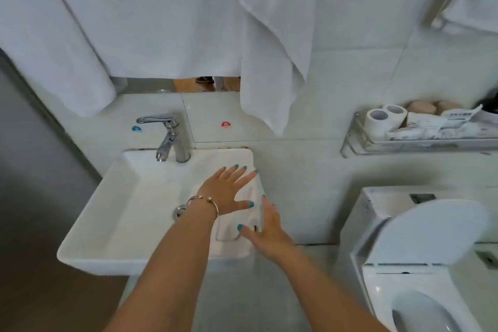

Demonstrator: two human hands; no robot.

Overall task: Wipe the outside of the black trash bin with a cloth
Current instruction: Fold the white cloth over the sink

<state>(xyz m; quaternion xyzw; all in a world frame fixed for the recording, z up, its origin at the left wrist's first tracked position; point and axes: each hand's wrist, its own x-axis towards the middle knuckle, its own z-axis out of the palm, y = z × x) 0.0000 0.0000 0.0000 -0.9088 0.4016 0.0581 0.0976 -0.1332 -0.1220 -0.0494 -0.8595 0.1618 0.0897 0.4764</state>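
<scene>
2 bare hands, 1 white folded cloth, 1 white rectangular ceramic sink, 1 chrome faucet, 2 white toilet paper rolls, 1 white toilet.

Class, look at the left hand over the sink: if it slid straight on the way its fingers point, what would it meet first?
The left hand points up and right, so it would probably cross the sink rim, then meet the tiled wall; depth is unclear.

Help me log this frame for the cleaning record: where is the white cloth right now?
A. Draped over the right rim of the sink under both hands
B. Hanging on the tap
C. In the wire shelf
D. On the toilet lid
A: the white cloth lies over the sink's right rim, with the left hand flat on it and the right hand touching it.
</scene>
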